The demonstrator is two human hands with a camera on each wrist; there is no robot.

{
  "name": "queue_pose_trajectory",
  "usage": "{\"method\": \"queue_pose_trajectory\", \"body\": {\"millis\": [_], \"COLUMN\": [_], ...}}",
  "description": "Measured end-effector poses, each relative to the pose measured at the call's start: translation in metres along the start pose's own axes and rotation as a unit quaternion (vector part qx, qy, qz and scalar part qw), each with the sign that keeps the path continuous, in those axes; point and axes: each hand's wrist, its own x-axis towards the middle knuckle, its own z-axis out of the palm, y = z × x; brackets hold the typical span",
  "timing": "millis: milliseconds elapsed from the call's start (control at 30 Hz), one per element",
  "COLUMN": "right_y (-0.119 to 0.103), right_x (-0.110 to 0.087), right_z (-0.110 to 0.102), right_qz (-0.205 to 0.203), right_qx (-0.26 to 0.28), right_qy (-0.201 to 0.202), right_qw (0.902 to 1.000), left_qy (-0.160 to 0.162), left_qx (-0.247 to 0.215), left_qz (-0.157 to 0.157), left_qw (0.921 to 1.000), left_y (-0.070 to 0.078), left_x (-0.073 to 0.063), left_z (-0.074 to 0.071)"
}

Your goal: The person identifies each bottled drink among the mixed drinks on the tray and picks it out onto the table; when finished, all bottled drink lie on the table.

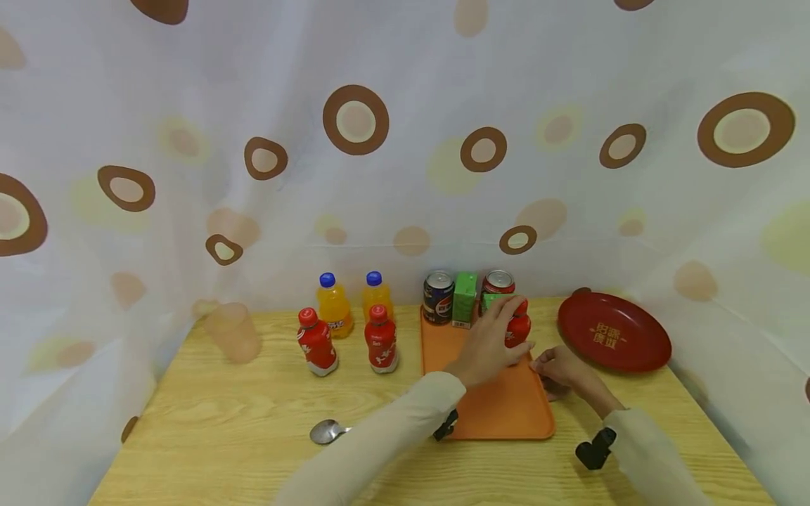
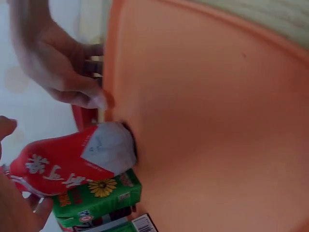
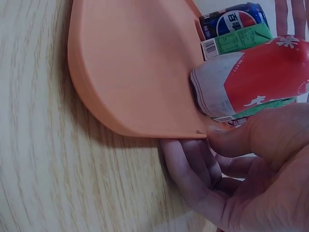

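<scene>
My left hand (image 1: 486, 346) reaches over the orange tray (image 1: 506, 409) and grips a red-and-white bottle (image 1: 518, 330) near its top. The bottle (image 2: 72, 157) stands at the tray's right side, just in front of a green drink carton (image 2: 99, 195). At the tray's right edge, my right hand (image 1: 567, 372) pinches the rim. In the right wrist view, its thumb lies at the rim and the other fingers (image 3: 186, 166) curl beneath. Along the tray's back stand a dark blue Pepsi can (image 1: 438, 299), another green carton (image 1: 465, 299) and a red can (image 1: 498, 282).
Left of the tray are two red bottles (image 1: 382, 341) and two orange drink bottles (image 1: 334, 309) with blue caps. A spoon (image 1: 326, 431) lies nearer the front, partly behind the left sleeve. A pinkish cup (image 1: 233, 332) stands far left, a dark red plate (image 1: 582, 323) at right.
</scene>
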Motion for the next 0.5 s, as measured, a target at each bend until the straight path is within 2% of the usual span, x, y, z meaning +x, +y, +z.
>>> {"method": "queue_pose_trajectory", "body": {"millis": [133, 300, 367, 500], "right_y": [-0.008, -0.01, -0.011, -0.011], "right_x": [-0.005, -0.005, -0.005, -0.004], "right_z": [0.004, 0.004, 0.002, 0.0], "right_qz": [0.012, 0.013, 0.011, 0.01], "right_qx": [0.014, 0.014, 0.006, -0.001], "right_qy": [-0.007, -0.01, -0.007, -0.002], "right_qw": [0.9998, 0.9998, 0.9999, 1.0], "left_qy": [-0.005, -0.064, -0.078, -0.069], "left_qx": [0.013, 0.013, 0.016, 0.023], "left_qz": [0.016, 0.042, 0.053, 0.048], "left_qw": [0.9998, 0.997, 0.9954, 0.9962], "left_y": [-0.008, -0.013, -0.013, -0.012], "left_x": [0.003, 0.003, 0.001, -0.002], "left_z": [0.003, -0.002, -0.004, -0.003]}}
